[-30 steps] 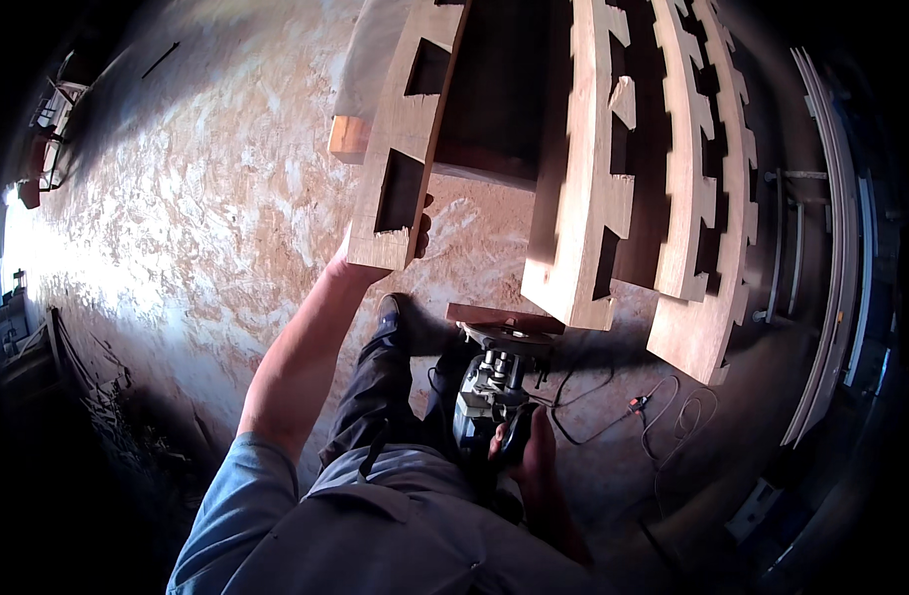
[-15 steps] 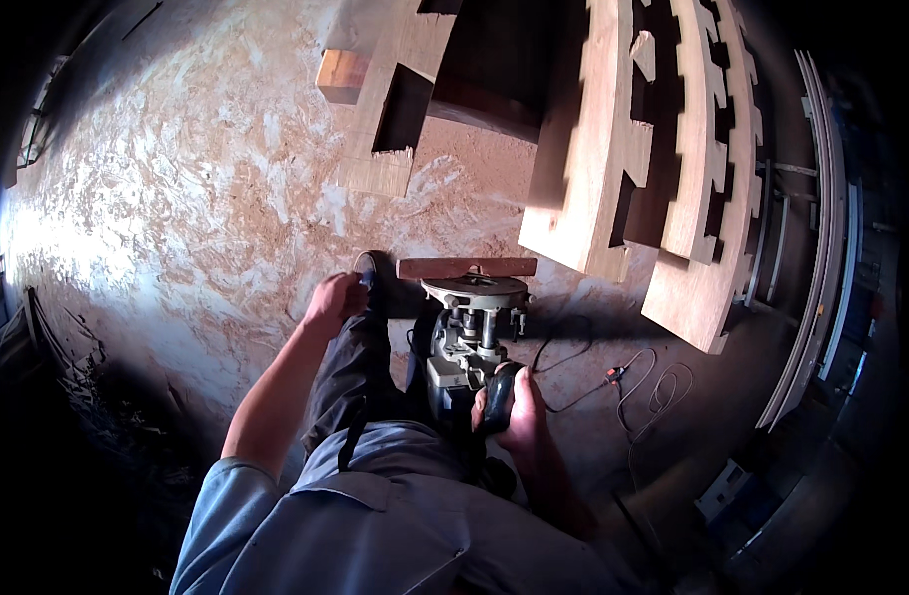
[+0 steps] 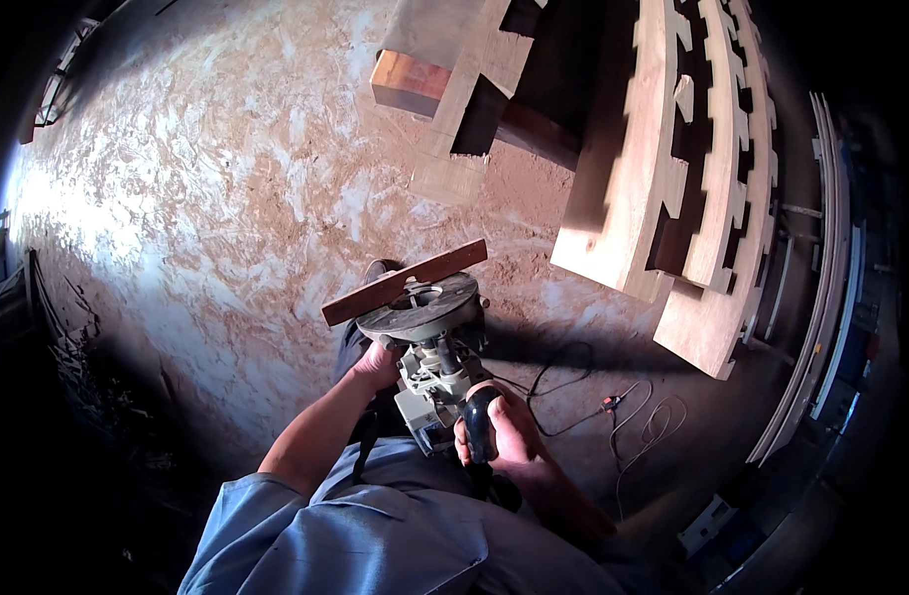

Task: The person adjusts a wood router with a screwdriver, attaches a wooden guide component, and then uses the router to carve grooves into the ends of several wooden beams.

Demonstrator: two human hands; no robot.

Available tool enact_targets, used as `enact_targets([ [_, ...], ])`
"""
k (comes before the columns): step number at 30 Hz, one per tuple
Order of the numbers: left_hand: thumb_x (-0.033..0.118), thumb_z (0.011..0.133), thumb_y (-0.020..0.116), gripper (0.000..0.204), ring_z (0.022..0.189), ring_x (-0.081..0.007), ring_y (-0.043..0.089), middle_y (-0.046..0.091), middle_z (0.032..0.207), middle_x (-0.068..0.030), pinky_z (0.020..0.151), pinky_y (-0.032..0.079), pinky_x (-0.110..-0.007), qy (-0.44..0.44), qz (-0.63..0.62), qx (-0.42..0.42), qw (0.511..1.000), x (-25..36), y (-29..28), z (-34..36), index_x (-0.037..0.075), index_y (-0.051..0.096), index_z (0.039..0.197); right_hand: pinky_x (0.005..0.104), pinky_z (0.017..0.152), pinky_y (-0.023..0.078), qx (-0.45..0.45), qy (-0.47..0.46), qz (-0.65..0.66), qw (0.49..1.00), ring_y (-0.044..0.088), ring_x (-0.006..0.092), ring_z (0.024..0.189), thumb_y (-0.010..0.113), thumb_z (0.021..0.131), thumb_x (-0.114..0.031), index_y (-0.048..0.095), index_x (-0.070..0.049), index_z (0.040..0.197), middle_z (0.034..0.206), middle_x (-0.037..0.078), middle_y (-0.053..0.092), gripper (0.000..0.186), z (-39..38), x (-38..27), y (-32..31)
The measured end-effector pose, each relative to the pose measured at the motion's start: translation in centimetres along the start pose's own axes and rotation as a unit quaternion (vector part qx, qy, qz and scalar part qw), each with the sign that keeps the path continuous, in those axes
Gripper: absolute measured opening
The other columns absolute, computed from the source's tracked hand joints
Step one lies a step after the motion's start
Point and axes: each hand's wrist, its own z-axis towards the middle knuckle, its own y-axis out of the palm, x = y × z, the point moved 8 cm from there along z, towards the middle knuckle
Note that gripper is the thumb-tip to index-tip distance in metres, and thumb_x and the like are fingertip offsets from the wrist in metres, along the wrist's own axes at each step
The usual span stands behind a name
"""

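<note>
I hold a router (image 3: 436,367) in front of my waist, its round base plate turned up and away from me. Across that plate lies a reddish-brown wooden strip (image 3: 407,282), tilted with its right end farther off. My right hand (image 3: 506,428) is wrapped round the black side handle (image 3: 481,421). Under the left edge of the base, my left hand (image 3: 380,365) is closed against the router's body, its fingertips partly hidden behind it.
Pale timber beams with dovetail-like notches (image 3: 613,218) stand at the upper right. Another notched board (image 3: 454,149) rests by a reddish block (image 3: 410,81). A cord with an orange-red plug (image 3: 610,404) lies on the dusty floor (image 3: 226,228). Long rails (image 3: 816,297) run along the right.
My left hand has moved from beside the router to its left side and taken hold. The router and its strip have swung left and tilted. My view has shifted slightly.
</note>
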Motion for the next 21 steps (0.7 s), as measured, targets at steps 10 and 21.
enact_targets([
  [10, 0.027, 0.083, 0.06, 0.042, 0.093, -0.0186, 0.064, 0.067, 0.109, -0.0106, 0.082, 0.052, -0.034, 0.072, 0.121, 0.075, 0.987, 9.1, 1.9, -9.5, 0.0, 0.061, 0.115, 0.0299, 0.059, 0.052, 0.106, -0.063, -0.089, 0.988, 0.059, 0.0133, 0.07, 0.049, 0.096, -0.058, 0.056, -0.009, 0.113, 0.085, 0.004, 0.058, 0.052, 0.8, -2.4, -4.1],
  [21, 0.03, 0.082, 0.068, 0.029, 0.047, -0.0133, 0.053, 0.053, 0.07, -0.0027, 0.04, 0.046, -0.028, 0.123, 0.275, 0.224, 0.927, 19.8, 7.4, -14.1, 0.008, 0.052, 0.09, 0.0286, 0.065, 0.051, 0.208, -0.252, -0.236, 0.915, 0.06, 0.0131, 0.077, 0.056, 0.098, -0.039, 0.053, -0.01, 0.132, 0.095, 0.002, 0.061, 0.044, 5.2, -7.0, -2.0],
])
